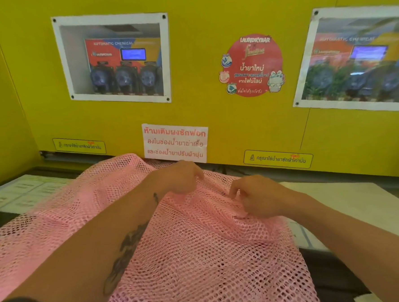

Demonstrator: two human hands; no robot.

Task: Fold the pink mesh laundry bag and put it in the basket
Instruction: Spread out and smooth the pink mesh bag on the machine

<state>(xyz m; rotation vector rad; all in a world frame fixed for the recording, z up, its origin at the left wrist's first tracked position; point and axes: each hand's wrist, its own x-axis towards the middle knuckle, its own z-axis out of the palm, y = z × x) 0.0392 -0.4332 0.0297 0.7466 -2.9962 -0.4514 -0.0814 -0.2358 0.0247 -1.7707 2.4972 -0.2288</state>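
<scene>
The pink mesh laundry bag (200, 255) lies spread wide over the top of the machines, rumpled, reaching from the left edge to the lower right. My left hand (183, 177) pinches the mesh at the bag's far edge, close to the yellow wall. Just to its right, my right hand (255, 196) rests on the bag with fingers gripping a fold of the mesh. Both forearms stretch across the bag. No basket is in view.
A yellow wall (214, 108) rises right behind the bag, carrying a white paper notice (176, 143), a red round sticker (251, 64) and two framed windows. White machine tops (337, 203) show to the right and far left.
</scene>
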